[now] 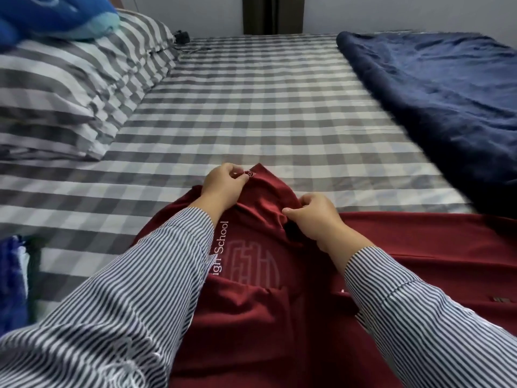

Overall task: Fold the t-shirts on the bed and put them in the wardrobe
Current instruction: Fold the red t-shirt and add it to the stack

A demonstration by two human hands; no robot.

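Observation:
A dark red t-shirt (268, 326) with white print reading "School" lies crumpled on the near edge of the checked bed (251, 107). My left hand (223, 186) pinches a raised fold of its cloth at the far end, by a small white emblem. My right hand (316, 217) grips a bunched part of the same shirt a little nearer and to the right. More red cloth (436, 247) spreads flat to the right; whether it is a second shirt I cannot tell. Both arms wear striped sleeves.
Grey-and-white striped pillows (70, 102) are stacked at the left, with a blue plush toy (56, 15) on top. A navy blanket (436, 102) lies along the right side. Blue cloth (11, 278) shows at the left edge. A dark curtain (272, 14) hangs behind the bed.

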